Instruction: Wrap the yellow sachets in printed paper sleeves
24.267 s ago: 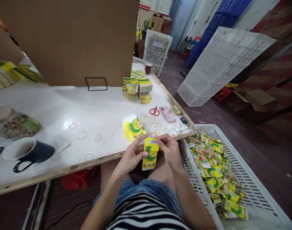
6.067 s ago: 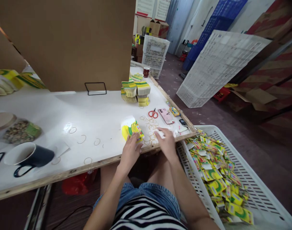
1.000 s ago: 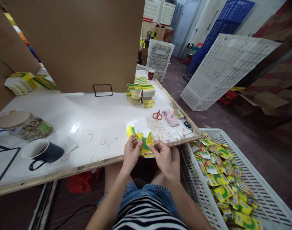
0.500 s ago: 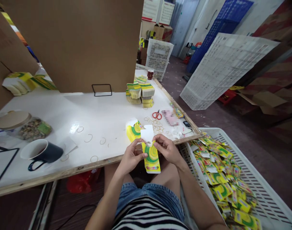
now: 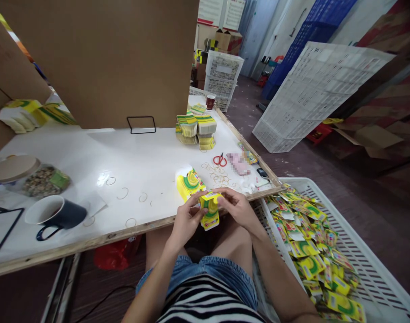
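Observation:
A small yellow box (image 5: 211, 209) with a green swirl print is between my two hands, above my lap at the table's front edge. Its top end looks folded over. My left hand (image 5: 188, 220) grips its left side, thumb on the front. The fingers of my right hand (image 5: 234, 204) pinch the upper right corner. Just behind, more flat yellow cartons (image 5: 190, 183) lie on the white table (image 5: 158, 172), partly hidden by my hands.
On the right, a white crate (image 5: 369, 269) holds many yellow packs. Red-handled scissors (image 5: 220, 160), rubber bands (image 5: 221, 179) and bundled cartons (image 5: 205, 125) lie on the table. A dark mug (image 5: 67, 213) and a jar (image 5: 15, 170) stand left. Stacked crates (image 5: 312, 98) stand beyond.
The white top flap that stood up on the box is now folded down, and the top closed over. The box has risen slightly, and my right hand has shifted along its top.

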Demonstrator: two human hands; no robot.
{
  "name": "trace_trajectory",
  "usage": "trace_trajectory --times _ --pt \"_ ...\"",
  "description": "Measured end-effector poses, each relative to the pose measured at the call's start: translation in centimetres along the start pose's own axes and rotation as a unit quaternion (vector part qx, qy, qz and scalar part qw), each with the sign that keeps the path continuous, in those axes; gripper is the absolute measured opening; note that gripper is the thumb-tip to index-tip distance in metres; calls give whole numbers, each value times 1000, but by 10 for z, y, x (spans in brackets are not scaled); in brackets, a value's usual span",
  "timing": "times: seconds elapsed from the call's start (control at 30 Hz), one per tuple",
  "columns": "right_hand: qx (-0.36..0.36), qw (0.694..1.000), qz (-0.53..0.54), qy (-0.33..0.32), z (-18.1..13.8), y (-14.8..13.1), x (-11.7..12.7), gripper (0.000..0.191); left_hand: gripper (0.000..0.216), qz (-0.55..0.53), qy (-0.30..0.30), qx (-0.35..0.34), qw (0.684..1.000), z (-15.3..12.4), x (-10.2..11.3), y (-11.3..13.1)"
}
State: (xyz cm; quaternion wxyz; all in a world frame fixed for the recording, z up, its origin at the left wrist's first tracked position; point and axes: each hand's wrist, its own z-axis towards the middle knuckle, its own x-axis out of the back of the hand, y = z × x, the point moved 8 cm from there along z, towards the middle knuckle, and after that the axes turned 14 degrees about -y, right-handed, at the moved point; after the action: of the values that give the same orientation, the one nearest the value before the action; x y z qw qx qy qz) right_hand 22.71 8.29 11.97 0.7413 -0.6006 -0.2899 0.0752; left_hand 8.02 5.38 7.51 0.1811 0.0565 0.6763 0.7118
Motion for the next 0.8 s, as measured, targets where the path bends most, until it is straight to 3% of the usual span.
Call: trace_trajectory --times 0.1,0.3,0.47,0.6,0.7,0.8 --pt "-58 997 -7 -51 2 6 -10 39 45 6 -2 -3 1000 0 -4 1" --pt "-81 989 -123 4 4 0 -6 31 49 -33 -42 -9 999 2 -10 5" --pt "-37 998 -39 -28 4 8 -9 32 51 -77 -42 -15 996 3 -5 4" --pt "0 999 11 37 -1 15 4 25 48 -100 -50 -23 993 4 -9 4" --pt "7 994 85 63 -4 19 0 23 39 -75 -15 -25 997 6 -12 5" --pt "15 993 77 92 -13 15 1 18 23 -26 27 -35 999 9 -14 8"
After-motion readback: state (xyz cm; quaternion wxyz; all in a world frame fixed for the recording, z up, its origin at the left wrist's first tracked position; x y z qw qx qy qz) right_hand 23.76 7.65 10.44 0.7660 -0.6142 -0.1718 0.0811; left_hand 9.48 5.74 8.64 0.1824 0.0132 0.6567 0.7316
